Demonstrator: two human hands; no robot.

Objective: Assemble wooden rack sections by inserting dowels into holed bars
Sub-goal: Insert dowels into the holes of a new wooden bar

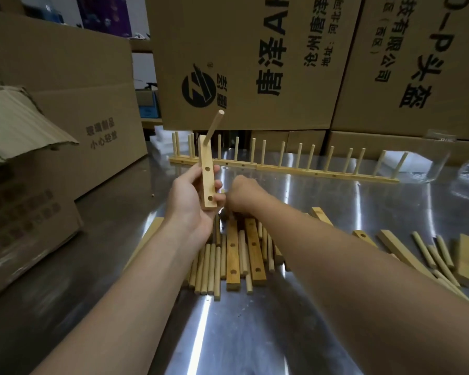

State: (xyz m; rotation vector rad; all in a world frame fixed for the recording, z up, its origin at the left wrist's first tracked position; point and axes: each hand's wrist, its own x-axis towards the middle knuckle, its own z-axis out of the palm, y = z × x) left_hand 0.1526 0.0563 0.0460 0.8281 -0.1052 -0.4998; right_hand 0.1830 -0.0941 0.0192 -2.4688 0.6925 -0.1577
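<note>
Left hand [192,196]: fingers and thumb wrapped round the holed bar [208,182], upright above the pile [233,253].
Bar: one dowel [214,128] seated up top, two lower holes empty.
Done: finished sections [282,169] lined up at the far side of the table [255,334].
Left: plenty of loose dowels and bars heaped below.
Right hand [244,196]: down at the pile, fingers hidden and blurred, so I can't tell if I've got a dowel.
</note>
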